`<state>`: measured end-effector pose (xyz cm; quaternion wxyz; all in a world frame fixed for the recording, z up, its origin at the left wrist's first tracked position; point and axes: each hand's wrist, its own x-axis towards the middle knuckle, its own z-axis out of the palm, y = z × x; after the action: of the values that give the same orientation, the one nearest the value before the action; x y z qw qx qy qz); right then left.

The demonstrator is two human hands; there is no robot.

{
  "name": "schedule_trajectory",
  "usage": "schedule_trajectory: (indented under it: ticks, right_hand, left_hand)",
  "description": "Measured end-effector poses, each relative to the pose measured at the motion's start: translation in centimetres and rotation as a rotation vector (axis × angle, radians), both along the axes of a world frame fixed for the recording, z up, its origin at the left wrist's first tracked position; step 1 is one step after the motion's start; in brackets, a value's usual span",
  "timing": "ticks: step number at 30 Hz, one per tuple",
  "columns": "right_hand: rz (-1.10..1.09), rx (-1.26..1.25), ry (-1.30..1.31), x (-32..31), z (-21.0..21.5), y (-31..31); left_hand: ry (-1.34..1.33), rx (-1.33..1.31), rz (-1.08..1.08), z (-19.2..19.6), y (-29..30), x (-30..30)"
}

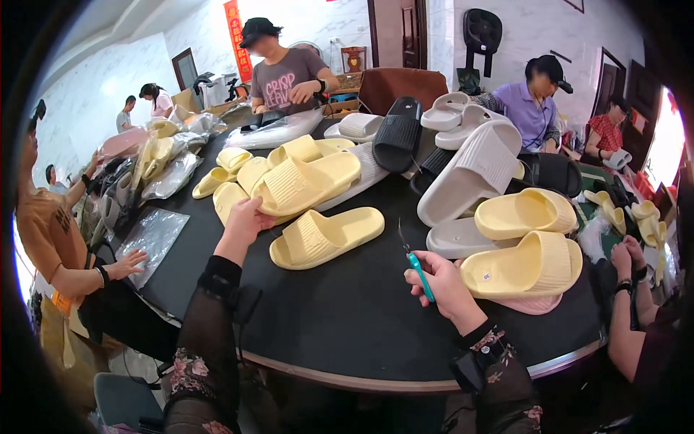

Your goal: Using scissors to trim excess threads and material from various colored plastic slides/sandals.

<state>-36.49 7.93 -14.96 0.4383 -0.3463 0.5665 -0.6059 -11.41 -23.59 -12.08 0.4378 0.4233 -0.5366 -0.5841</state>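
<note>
A round black table (347,318) fills the view, seen from above, with people seated around it. At the far left, a person in an orange shirt presses a flat hand on a clear plastic bag (153,235) lying at the table's edge. Next to that, the wearer's left hand (244,220) reaches forward in a dark lace sleeve; its fingers curl around the near edge of a pale yellow slipper (307,182) that sits tilted on a heap of similar yellow slippers. Just in front of that heap, a single yellow slipper (325,235) lies flat on the table, apart from both hands. Further right, the wearer's right hand (442,282) is closed around teal-handled snips (416,262), whose thin dark tip points up and away. Right of this hand sits a stack of yellow slippers (524,264) and white slippers (473,173), with black ones behind.
</note>
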Motion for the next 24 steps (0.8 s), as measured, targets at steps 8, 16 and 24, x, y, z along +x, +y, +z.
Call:
schedule_trajectory:
  ticks: [8,16,24]
  right_hand:
    - [-0.018,-0.072,-0.056,0.4,0.7,0.0]
    - [-0.22,-0.289,-0.088,0.0,1.1,0.2]
    - [-0.261,-0.288,-0.124,-0.4,0.6,0.2]
  left_hand:
    - [0.152,-0.006,-0.214,1.9,3.2,-0.2]
    - [0.24,0.036,-0.463,5.5,6.7,1.7]
    - [0.403,-0.039,-0.478,7.1,9.4,2.7]
